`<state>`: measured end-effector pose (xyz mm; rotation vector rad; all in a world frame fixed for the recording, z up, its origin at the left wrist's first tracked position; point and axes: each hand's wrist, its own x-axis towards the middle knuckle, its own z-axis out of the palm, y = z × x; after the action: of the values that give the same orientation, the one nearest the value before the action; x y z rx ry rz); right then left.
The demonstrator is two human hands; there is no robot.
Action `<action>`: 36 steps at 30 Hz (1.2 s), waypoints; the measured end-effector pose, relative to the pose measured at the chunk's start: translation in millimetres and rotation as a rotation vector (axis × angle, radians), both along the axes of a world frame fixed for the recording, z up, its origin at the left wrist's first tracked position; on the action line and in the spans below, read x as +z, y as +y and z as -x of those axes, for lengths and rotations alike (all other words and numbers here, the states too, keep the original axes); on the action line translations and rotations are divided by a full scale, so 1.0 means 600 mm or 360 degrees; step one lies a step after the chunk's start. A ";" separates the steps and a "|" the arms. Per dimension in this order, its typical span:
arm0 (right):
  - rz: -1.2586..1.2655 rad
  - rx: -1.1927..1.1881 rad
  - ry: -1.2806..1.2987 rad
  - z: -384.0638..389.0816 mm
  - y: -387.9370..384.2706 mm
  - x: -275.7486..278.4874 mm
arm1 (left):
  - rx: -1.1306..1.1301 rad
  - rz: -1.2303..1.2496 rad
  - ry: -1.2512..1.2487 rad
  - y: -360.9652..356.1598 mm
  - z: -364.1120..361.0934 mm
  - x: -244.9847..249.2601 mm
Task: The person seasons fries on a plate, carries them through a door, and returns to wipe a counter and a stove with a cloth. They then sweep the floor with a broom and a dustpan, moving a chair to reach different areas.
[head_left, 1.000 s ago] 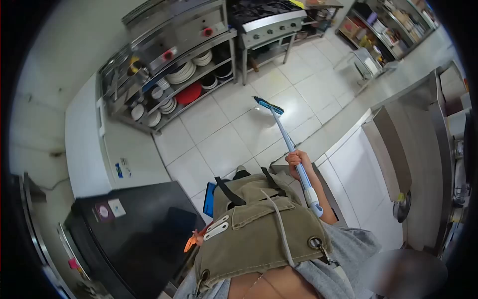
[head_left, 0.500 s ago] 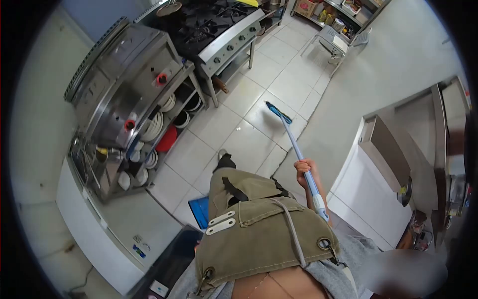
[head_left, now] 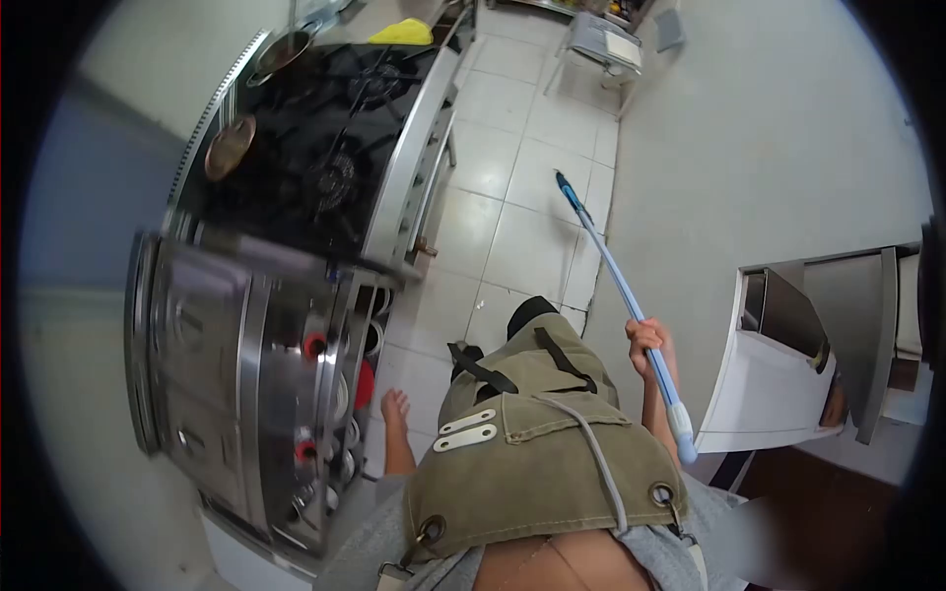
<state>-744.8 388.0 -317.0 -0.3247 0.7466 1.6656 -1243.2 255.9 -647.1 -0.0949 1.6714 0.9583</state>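
Note:
My right hand (head_left: 646, 340) is wrapped around the pale blue handle of a long broom (head_left: 613, 268), partway down from its rounded white-and-blue end. The broom slants away from me, its narrow blue and dark head over the white floor tiles near the right wall. To the left of my apron (head_left: 532, 443), my left hand (head_left: 394, 406) hangs low with its fingers apart and nothing in them. The shelf of stacked dishes under the steel appliance is nearest to it.
A black-topped stove (head_left: 330, 148) with pans and a yellow cloth (head_left: 402, 32) lines the left side, before a steel appliance (head_left: 202, 345) with red knobs. White tiles (head_left: 463, 227) run between stove and wall. A chair (head_left: 603, 49) stands ahead; a white counter (head_left: 774, 384) is at right.
My view has moved forward along the stove. The broom has come along in my right hand. My left hand has come into view, and a blue flat object beside my apron is no longer seen.

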 end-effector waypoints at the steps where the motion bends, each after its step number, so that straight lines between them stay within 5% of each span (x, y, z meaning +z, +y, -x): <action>1: -0.0025 -0.0019 0.0080 -0.001 0.013 -0.003 | -0.0233 -0.0029 0.0081 0.090 0.012 0.031; 6: 0.0092 0.0072 0.0004 -0.030 0.112 -0.056 | -0.1297 0.0015 0.0099 0.419 -0.043 0.074; 9: 0.0190 0.0231 -0.0096 -0.062 0.248 -0.083 | -0.2979 0.0031 0.0630 0.592 -0.133 0.023; 12: 0.0256 0.0420 -0.0163 -0.098 0.434 -0.083 | -0.2588 -0.0256 0.0357 0.738 -0.275 0.124; 15: 0.0133 0.0618 -0.0222 -0.136 0.625 -0.075 | -0.2850 -0.0408 0.0563 0.911 -0.366 0.173; 16: 0.0140 0.0641 -0.0224 -0.151 0.677 -0.078 | -0.2801 -0.0481 0.0615 0.959 -0.378 0.156; 19: -0.0112 0.0700 -0.0120 -0.188 0.814 -0.079 | -0.2576 -0.0652 0.0570 1.117 -0.441 0.280; 21: 0.0161 0.1167 -0.1196 -0.184 0.917 -0.072 | -0.2481 -0.0682 0.0620 1.212 -0.468 0.305; 23: 0.0234 0.1603 -0.1570 -0.201 0.999 -0.139 | -0.2399 -0.0710 0.0660 1.309 -0.497 0.324; 27: 0.0150 0.1778 -0.2712 -0.219 1.210 -0.250 | -0.2002 -0.0959 0.0497 1.542 -0.546 0.348; 31: 0.0253 0.1762 -0.2391 -0.261 1.515 -0.335 | -0.1154 -0.1293 0.1410 1.825 -0.553 0.311; 36: 0.0266 0.1706 -0.2388 -0.260 1.883 -0.431 | -0.0845 -0.1190 0.2139 2.134 -0.538 0.288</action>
<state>-588.6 1517.8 -575.7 -2.0440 -0.5731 1.6420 -920.3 1536.6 -474.1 1.7302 2.1143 1.2222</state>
